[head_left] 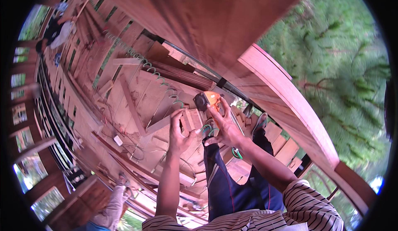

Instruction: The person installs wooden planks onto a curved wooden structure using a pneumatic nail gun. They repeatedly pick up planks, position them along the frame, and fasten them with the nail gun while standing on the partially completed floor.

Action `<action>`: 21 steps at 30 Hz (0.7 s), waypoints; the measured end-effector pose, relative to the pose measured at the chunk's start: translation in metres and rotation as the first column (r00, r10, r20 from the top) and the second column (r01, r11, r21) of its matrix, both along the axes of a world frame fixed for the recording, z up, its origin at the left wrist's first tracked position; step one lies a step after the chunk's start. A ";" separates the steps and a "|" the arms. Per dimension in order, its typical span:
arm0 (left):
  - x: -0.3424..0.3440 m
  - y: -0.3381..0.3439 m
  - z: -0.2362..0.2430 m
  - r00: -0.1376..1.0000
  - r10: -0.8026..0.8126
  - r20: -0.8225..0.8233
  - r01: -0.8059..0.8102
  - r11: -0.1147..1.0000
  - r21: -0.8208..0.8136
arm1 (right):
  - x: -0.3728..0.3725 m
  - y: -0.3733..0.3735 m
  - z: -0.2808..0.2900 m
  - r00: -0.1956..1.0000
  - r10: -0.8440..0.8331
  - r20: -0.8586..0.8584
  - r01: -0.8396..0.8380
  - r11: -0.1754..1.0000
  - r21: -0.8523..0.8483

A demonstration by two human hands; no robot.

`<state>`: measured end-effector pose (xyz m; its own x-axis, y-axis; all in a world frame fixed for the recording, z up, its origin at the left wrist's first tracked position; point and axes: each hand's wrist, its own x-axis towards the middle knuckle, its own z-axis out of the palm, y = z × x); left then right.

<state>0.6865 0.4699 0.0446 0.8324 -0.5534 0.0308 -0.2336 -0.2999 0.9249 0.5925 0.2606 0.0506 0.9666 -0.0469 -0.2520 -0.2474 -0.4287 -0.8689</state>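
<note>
My left hand (179, 136) is raised in front of me with thumb and fingers apart in a C shape. Beyond it, framed by the fingers, sits a short pale wood block (193, 118); I cannot tell whether they touch. My right hand (226, 127) is also open, its fingers spread and thumb pointing left. Its fingertips overlap an orange and black nail gun (212, 98), and contact is unclear. The tool's lower part is hidden behind that hand. A green coiled hose (154, 70) runs from the far left toward the tool, and some green loops show between my hands.
A large wooden panel (215, 28) rises ahead, with a curved board (298, 106) to its right. Boards (182, 77) and offcuts lie on the slatted floor. One person (58, 32) is at far left; another person's leg (111, 208) shows lower left. Trees stand at right.
</note>
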 end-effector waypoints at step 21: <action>-0.043 -0.043 -0.039 0.951 0.259 -0.171 -0.291 0.936 -0.198 | 0.045 -0.024 -0.059 0.991 0.111 0.076 -0.114 0.993 0.037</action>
<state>0.6439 0.4265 0.0060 0.9555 -0.2951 -0.0031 -0.0343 -0.1215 0.9920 0.6378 0.2370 -0.0080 0.9811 0.0721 -0.1797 -0.1345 -0.4136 -0.9005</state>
